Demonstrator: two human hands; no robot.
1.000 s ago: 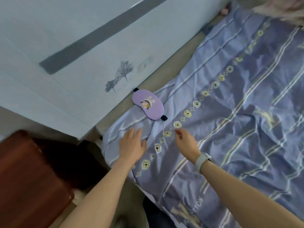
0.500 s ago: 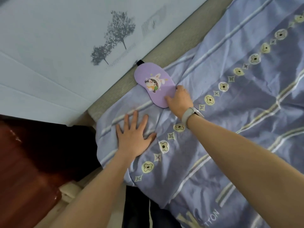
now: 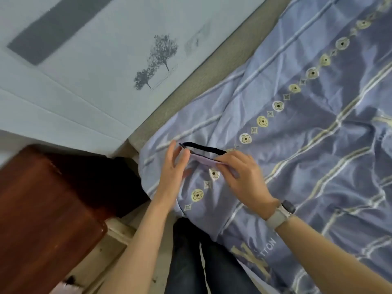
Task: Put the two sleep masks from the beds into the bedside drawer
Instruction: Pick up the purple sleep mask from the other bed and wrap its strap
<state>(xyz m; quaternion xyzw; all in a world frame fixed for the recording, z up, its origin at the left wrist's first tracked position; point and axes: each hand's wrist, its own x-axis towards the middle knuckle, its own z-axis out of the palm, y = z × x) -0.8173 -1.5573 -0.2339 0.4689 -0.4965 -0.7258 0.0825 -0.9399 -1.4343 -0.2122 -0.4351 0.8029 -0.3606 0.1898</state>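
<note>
A purple sleep mask [image 3: 202, 160] with a black elastic strap hangs edge-on just above the corner of the bed, held between both hands. My right hand [image 3: 244, 177], with a watch on the wrist, pinches the mask's right end. My left hand [image 3: 175, 168] holds its left end where the strap joins. The mask's printed face is turned away. The blue striped bedsheet [image 3: 297, 145] lies under both hands. No second mask and no drawer front show in this view.
A dark red-brown wooden bedside cabinet [image 3: 42, 209] stands at the lower left, with a dark gap between it and the bed. A pale upright mattress [image 3: 84, 60] with a tree print stands along the bed's far side. My dark trouser legs [image 3: 191, 262] are below.
My right hand reached the mask lying by the bed's edge and lifted it toward me. My left hand left the sheet and took the mask's other end.
</note>
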